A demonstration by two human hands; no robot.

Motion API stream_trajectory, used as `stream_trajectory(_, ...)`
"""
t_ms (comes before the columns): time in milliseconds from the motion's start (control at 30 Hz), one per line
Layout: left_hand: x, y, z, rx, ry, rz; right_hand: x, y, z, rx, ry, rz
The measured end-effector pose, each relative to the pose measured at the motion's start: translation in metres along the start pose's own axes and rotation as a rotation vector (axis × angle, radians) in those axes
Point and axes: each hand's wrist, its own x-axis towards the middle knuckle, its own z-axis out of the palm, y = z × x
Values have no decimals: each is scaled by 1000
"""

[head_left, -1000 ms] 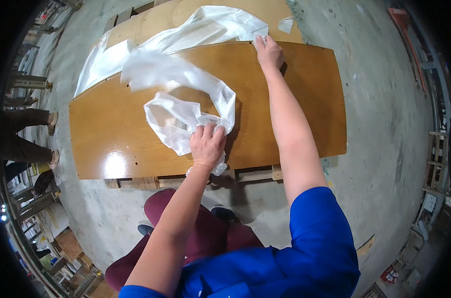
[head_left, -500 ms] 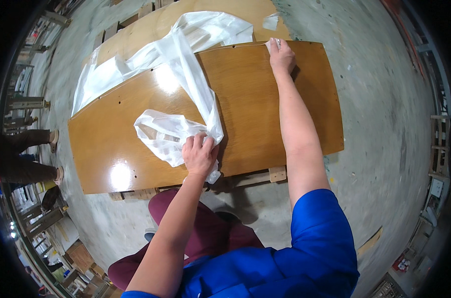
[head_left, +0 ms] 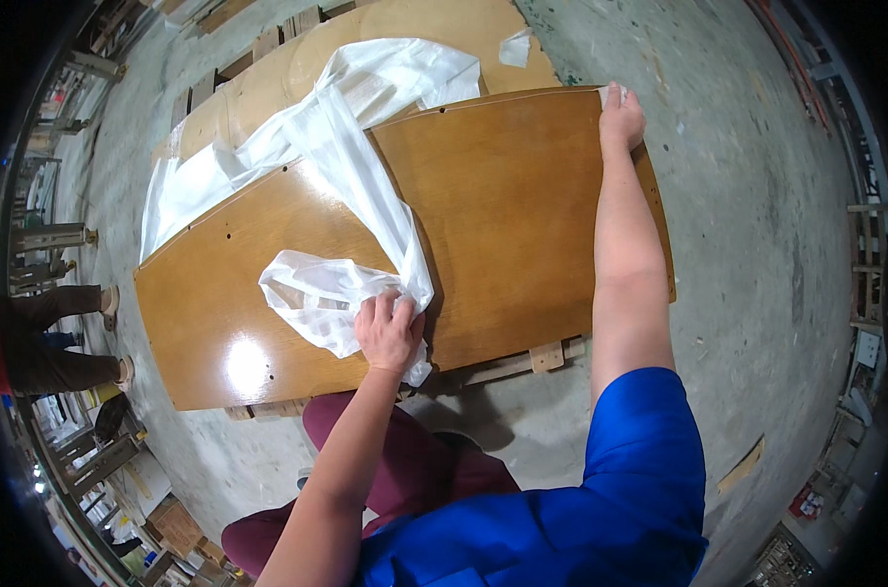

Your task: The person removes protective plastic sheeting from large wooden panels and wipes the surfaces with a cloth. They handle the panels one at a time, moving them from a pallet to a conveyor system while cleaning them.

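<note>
Along the brown panel, I saw the right hand had slid near the far edge's right end; I judged that edge nearly covered, a short stretch left. White sheeting crossed the panel's middle, gathered in the left hand; the right pinched a pale scrap.

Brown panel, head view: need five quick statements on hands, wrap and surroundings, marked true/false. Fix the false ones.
1. The left hand grips white wrap. True.
2. The right hand is at the near edge of the brown panel. False: it is at the far edge, toward the right end.
3. The wrap lies partly across the panel's top. True.
4. The right sleeve is red. False: it is blue.
5. Another person's legs show at the picture's left. True.
</note>
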Motion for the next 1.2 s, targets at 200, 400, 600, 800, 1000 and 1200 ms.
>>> stream_trajectory(200,2,-1,1,-28,19,12,10,3,-3,-46,-18,14)
stream_trajectory(400,1,-2,1,-8,22,15,12,3,-1,-85,-4,12)
stream_trajectory(600,1,-4,3,-19,26,18,27,19,-7,-59,44,44)
stream_trajectory(800,1,-2,3,-27,3,12,28,26,-10,-24,94,32)
stream_trajectory(1000,0,-4,5,-18,26,23,23,26,-17,-62,72,27)
stream_trajectory(1200,2,1,3,-38,13,28,15,58,-38,-3,80,-46)
